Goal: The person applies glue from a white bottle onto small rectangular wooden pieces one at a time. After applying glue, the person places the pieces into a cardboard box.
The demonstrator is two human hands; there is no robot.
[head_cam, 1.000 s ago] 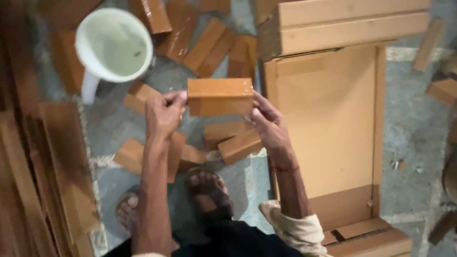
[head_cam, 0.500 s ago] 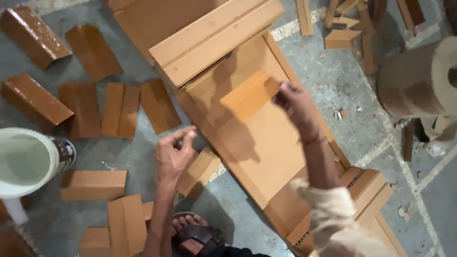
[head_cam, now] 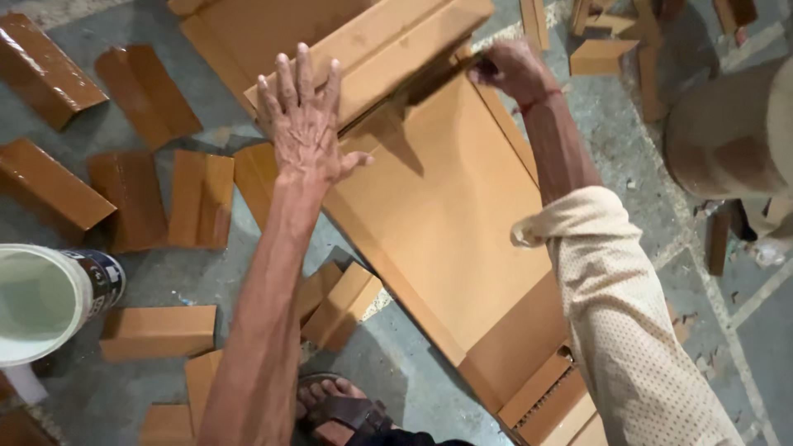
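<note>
Grey floor, cardboard pieces all around; left hand spreads flat, pressing the folded flap, right hand pinches something hidden at the corner — seating needs firm pressure.

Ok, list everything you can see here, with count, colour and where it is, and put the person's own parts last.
Large flat cardboard sheet: one, tan, centre floor.
Long folded cardboard flap: one, tan, across sheet's top.
Folded cardboard corner pieces: many, brown, some glossy, scattered left and top right.
Plastic bucket: one, pale green-white, left edge.
Big paper roll: one, brown, right edge.
Concrete floor: grey.
Sandalled foot: one, bottom centre.
Left hand: flat, fingers spread, pressing the flap.
Right hand: closed at the flap's right end, cream sleeve rolled.
</note>
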